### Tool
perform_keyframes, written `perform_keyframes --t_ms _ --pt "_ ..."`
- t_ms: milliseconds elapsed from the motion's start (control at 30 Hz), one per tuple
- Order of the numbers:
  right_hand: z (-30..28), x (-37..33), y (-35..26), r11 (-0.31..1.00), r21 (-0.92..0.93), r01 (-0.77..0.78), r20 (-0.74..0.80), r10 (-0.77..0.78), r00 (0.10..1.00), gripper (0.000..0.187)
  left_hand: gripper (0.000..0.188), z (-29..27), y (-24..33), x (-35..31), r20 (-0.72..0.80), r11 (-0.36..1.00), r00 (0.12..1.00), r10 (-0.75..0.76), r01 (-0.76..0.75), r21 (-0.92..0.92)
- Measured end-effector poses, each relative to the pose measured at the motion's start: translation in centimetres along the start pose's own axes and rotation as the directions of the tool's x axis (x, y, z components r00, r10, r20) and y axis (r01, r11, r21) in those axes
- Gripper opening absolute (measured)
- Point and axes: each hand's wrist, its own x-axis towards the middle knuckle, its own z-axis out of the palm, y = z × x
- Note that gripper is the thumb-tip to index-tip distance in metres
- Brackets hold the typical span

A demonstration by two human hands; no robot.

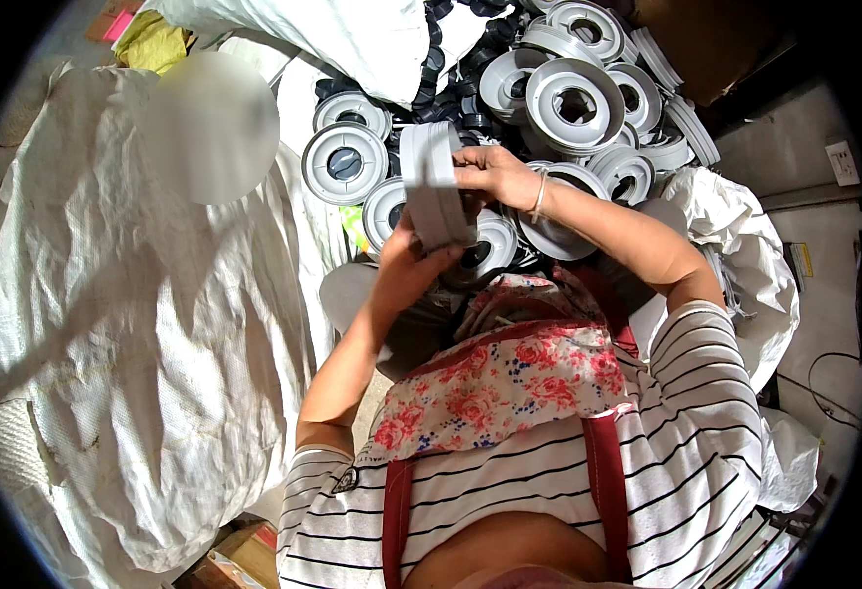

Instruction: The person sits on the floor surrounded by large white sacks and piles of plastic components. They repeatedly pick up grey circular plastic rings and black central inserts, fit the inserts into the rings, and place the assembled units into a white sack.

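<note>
A round grey plastic ring (pixel 431 187) with a ridged rim is tilted up on edge in front of my lap. My left hand (pixel 413 270) grips its lower edge, with the thumb on the near side. My right hand (pixel 495 182) is closed at the ring's right face, its fingertips reaching toward the middle. What those fingertips hold, if anything, is hidden. Just left of the held ring lies another grey ring (pixel 325 187) with a black centre piece (pixel 345 164). More grey rings lie under and beyond my hands.
Several grey rings (pixel 603 118) are heaped at the far right, beside a pile of small black plastic parts (pixel 470 103). A large white woven sack (pixel 146 373) spreads along the left. White plastic sheeting (pixel 735 226) lies on the right, near a wall socket (pixel 843 162).
</note>
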Motion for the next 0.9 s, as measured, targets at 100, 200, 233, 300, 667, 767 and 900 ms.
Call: perform_keyframes --t_ms 100,200,233,300,667,767,900 --pt "0.0 0.3 0.0 0.626 0.660 -0.415 0.335 0.248 0.909 0.056 0.065 0.9 -0.4 0.0 -0.096 0.963 0.982 0.164 -0.138 0.230" --pt "-2.4 0.1 -0.7 0.947 0.186 -0.263 -0.002 0.268 0.963 0.062 0.066 -0.4 -1.3 0.3 -0.091 0.752 0.946 0.311 -0.186 0.632" --pt "-3.6 -0.3 -0.8 0.939 -0.328 -0.101 -0.258 0.013 0.966 0.058 0.068 -1.3 -1.5 0.3 -0.079 0.659 0.937 0.341 -0.178 0.730" --pt "-7.0 -1.1 -1.0 0.399 -0.902 -0.163 -0.309 -0.335 0.890 0.048 0.072 -3.5 -1.7 0.6 -0.094 0.638 0.966 0.242 -0.085 0.766" --pt "-3.0 0.1 -1.3 0.363 -0.831 0.421 0.142 -0.594 0.792 0.015 0.053 -3.0 -2.1 8.3 -0.035 0.514 0.938 -0.343 0.156 -0.844" --pt "-2.1 3.2 -1.9 0.602 -0.681 0.418 0.038 -0.541 0.840 0.021 0.043 -3.5 -2.7 10.3 -0.142 0.388 0.883 -0.447 0.048 -0.920" --pt "-6.0 13.9 0.8 0.740 -0.672 -0.026 -0.429 -0.361 0.828 0.024 0.032 -4.8 -3.9 10.7 -0.276 0.551 0.880 -0.386 -0.020 -0.834"
